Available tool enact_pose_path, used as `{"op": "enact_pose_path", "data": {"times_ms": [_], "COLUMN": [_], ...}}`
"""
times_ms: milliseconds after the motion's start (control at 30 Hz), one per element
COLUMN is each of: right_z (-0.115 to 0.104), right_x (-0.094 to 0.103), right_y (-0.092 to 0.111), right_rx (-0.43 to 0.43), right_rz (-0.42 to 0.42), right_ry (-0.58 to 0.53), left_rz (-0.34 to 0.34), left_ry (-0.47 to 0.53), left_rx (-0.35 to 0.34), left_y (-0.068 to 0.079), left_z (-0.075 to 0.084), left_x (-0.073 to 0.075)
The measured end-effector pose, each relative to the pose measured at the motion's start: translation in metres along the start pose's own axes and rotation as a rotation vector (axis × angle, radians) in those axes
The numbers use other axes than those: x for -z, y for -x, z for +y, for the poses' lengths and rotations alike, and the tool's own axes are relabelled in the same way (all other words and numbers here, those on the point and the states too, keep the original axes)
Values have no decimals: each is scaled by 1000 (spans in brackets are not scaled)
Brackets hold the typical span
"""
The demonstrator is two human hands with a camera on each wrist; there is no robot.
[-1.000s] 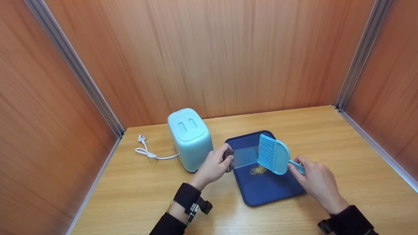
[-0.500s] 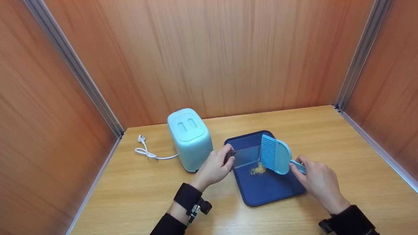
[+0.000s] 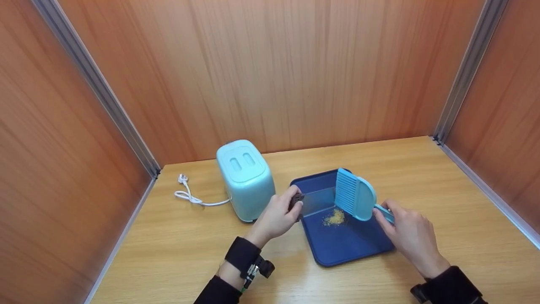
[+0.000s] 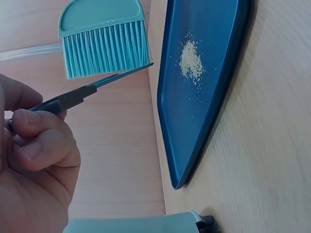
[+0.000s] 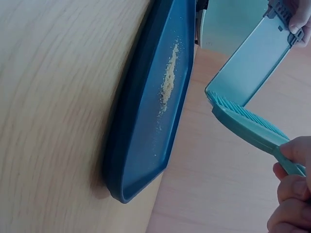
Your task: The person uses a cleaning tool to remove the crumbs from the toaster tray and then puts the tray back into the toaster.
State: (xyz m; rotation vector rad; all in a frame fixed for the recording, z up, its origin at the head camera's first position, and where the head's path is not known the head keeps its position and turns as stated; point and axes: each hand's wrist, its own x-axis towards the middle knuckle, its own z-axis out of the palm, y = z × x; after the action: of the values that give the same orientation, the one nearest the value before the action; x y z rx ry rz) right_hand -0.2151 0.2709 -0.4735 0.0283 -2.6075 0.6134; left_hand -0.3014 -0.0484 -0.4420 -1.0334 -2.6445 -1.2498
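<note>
My left hand [image 3: 276, 214] pinches the dark end of a thin metal crumb tray [image 3: 317, 202], fingers and thumb curled on it. Tilted nearly on edge, the crumb tray hangs over a dark blue tray [image 3: 337, 251]. My right hand [image 3: 412, 234] grips the handle of a turquoise brush [image 3: 362, 199]. Its bristles overlap the crumb tray's far end in the head view; in the right wrist view the brush [image 5: 248, 128] meets the end of the crumb tray [image 5: 255, 63]. Below them, a small heap of yellowish crumbs [image 3: 334, 218] lies in the blue tray.
A pale turquoise toaster [image 3: 249, 181] with a lid stands left of the blue tray, close to my left hand. Its white cord and plug [image 3: 198, 202] lie farther left on the wooden table [image 3: 177, 253]. Wood-grain panels [image 3: 270, 76] rise at the back and sides.
The brush has shifted right slightly, then up along the crumb tray's end. The crumb tray has turned a little and sits nearly edge-on to the blue tray. The crumb heap looks slightly larger.
</note>
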Motion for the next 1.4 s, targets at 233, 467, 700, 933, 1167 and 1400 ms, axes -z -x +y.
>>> {"op": "enact_pose_path", "data": {"times_ms": [233, 467, 700, 933, 1167, 1400], "right_z": [0, 0, -2, -12, -29, -35], "right_x": [-4, 0, 5, 4, 0, -6], "right_y": [2, 3, 2, 5, 7, 7], "right_rx": [15, -9, -55, -18, 0, 2], "right_rz": [-1, -23, 44, 106, 66, -14], "right_ry": [14, -18, -111, -262, -390, -421], "left_rz": [-4, 3, 7, 12, -4, -7], "left_ry": [7, 4, 5, 55, 117, 118], "left_rx": [2, 11, 13, 44, 61, 56], "left_y": [0, 1, 0, -1, -1, -2], "left_z": [-1, -5, -5, -6, -7, -7], "left_x": [0, 0, 1, -1, -3, -3]}}
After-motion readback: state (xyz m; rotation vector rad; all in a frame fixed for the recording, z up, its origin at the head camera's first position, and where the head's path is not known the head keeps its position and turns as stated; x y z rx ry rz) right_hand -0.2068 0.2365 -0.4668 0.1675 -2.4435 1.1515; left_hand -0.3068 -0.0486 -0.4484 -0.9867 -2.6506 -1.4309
